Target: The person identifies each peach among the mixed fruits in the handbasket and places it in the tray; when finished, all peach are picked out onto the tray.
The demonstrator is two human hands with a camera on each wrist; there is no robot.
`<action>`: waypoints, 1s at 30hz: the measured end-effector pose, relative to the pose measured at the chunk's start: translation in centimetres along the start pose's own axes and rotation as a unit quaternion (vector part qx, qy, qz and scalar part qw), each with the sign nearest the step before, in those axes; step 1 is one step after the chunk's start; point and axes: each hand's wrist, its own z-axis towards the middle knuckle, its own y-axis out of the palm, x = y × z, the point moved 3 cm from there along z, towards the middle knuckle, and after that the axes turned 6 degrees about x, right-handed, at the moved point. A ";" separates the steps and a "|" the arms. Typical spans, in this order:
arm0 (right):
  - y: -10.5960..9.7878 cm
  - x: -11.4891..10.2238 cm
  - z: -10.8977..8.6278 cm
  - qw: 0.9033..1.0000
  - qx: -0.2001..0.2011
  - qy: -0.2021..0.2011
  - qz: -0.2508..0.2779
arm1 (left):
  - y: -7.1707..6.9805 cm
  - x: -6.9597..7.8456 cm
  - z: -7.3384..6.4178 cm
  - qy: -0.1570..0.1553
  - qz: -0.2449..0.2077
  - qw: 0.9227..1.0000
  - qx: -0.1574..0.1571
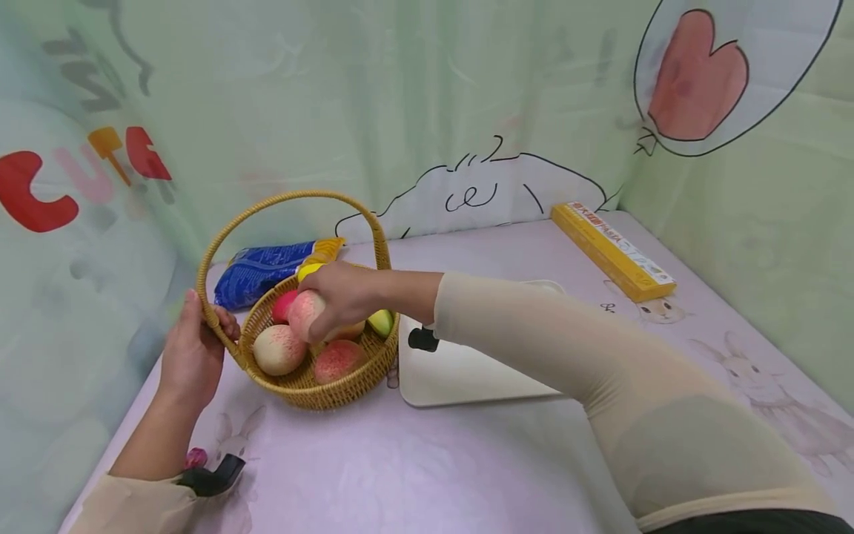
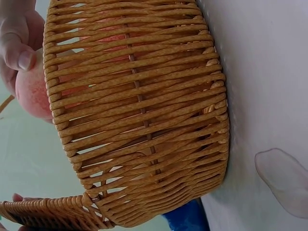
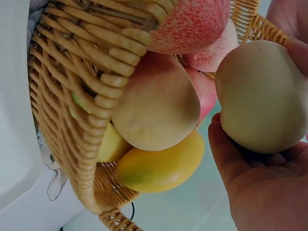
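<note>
A woven wicker basket [image 1: 316, 399] with a tall arched handle stands on the table. My left hand [image 1: 189, 356] grips the handle's left base, at the rim. Over the basket's left half, my right hand [image 1: 350, 293] holds a pale pink peach [image 1: 305, 313] between thumb and fingers; the right wrist view shows the peach's cream-coloured side [image 3: 262, 96]. Below it in the basket lie a speckled whitish peach [image 1: 279, 350] and a redder peach [image 1: 340, 361]. A yellow mango [image 3: 161, 161] and another peach [image 3: 156, 103] show beside them in the right wrist view.
Behind the basket lies a blue and yellow packet [image 1: 256, 276]. A white flat board [image 1: 467, 378] sits right of it, partly under my right forearm. A long yellow box [image 1: 607, 252] lies at the back right. Near my left wrist is a small pink wrapped thing [image 1: 196, 457].
</note>
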 end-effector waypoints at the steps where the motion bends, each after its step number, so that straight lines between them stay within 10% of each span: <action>1: -0.1 0.1 -0.1 1.000 0.003 0.000 0.008 | 0.0 0.0 0.0 0.000 -0.001 1.000 -0.001; 30: -1.6 3.8 -5.1 0.983 0.107 0.021 0.148 | 0.1 0.1 -0.5 -0.007 -0.017 1.000 -0.016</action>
